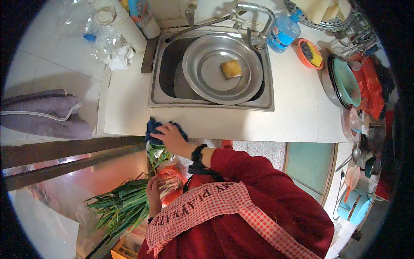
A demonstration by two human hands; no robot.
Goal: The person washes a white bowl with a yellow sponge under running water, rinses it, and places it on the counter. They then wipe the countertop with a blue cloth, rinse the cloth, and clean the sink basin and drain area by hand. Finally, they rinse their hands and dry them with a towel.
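My right hand [170,137] lies with its fingers over a bunched dark blue cloth [152,127] at the counter's front edge, left of the sink. Lower down, my left hand [154,191] hangs in front of the counter, beside a large bundle of long green leaves [126,197]. Its fingers look partly curled, and whether they grip anything is unclear. Behind that hand, pale stalks show in a red plastic bag [173,176]. More green leaves [156,155] hang just under my right hand.
A steel basin [194,76] with a yellow sponge [232,69] sits tilted in the sink [211,106] under the faucet [258,8]. On the right stand a blue-capped bottle [284,34], an orange bowl [300,58] and stacked basins [346,82]. A purple-grey cloth [45,116] lies left.
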